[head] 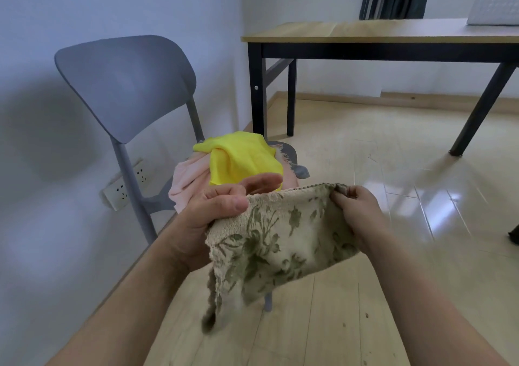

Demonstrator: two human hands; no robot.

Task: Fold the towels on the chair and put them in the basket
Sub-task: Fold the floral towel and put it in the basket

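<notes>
Beige terry towel (280, 236) with olive floral print held up in front of the chair (126, 84) — top edge stretched between both hands, lower part hanging in loose folds. Left hand (213, 214) grips the left corner, thumb pressed on top, fingers extended behind the cloth. Right hand (356, 211) pinches the right corner, fingers curled tight. On the grey plastic seat: crumpled yellow towel (238, 157) atop a pink one (188, 180) — soft, unfolded. Glossy wood floor (393, 197).

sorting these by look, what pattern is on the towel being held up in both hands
Beige with a green floral print, on the towel, clearest in the head view.
</notes>
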